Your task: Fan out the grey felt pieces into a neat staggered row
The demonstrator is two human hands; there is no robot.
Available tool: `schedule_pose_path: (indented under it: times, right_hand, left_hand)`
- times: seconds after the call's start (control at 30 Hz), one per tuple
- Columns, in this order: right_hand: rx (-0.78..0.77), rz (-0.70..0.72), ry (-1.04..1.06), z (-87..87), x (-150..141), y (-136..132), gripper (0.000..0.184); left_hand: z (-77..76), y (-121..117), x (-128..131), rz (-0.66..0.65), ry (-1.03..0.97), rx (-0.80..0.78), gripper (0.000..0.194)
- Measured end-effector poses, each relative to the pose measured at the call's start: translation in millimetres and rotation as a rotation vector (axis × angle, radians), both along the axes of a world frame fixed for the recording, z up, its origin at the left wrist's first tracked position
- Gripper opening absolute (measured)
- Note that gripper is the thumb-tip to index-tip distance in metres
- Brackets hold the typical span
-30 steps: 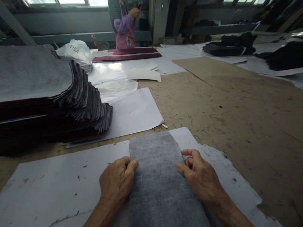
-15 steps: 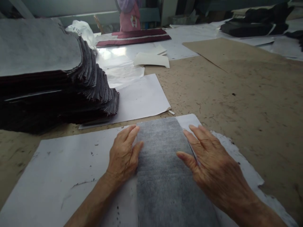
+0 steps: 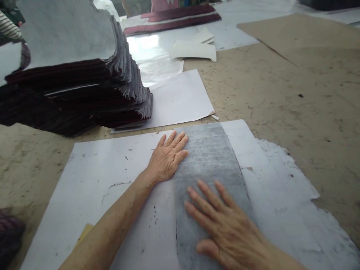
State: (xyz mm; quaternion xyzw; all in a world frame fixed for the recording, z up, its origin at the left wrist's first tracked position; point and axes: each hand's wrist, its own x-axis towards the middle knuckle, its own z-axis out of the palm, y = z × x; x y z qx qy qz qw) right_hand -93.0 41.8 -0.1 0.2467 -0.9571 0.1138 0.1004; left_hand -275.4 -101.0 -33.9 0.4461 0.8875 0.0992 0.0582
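Observation:
A long grey fabric piece (image 3: pixel 208 157) with a curved right edge lies flat on a large white paper sheet (image 3: pixel 92 195). My left hand (image 3: pixel 167 155) rests open at the fabric's upper left edge, its fingertips on the grey surface and its palm partly on the paper. Lower down, my right hand (image 3: pixel 222 221) is spread over the middle of the fabric, its fingers apart and slightly blurred. Neither hand grips anything. The near end of the fabric runs out of the bottom of the view.
At the left stands a tall stack of dark maroon and grey fabric pieces (image 3: pixel 81 90). Beyond are another white sheet (image 3: pixel 180 97), a curled white piece (image 3: pixel 194 50), maroon strips (image 3: pixel 174 18) and brown paper (image 3: pixel 303 33). A yellow object (image 3: pixel 84 233) peeks out beside my left forearm.
My right hand has moved from the fabric's upper right edge down onto its middle. My left hand has flattened, fingers spreading. The view has tilted down and shifted left.

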Motion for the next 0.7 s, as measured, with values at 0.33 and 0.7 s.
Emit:
schedule_pose_path:
  times: [0.33,0.7]
  right_hand:
    - [0.063,-0.082,0.028,-1.1,30.5,-18.6,0.062]
    - [0.028,-0.377,0.032,-6.5,46.3,-21.5,0.058]
  left_hand:
    - [-1.8,1.5,2.1,0.008,0.065,-0.015,0.054]
    - [-2.8,2.7,3.4,0.022,0.084,-0.033,0.055]
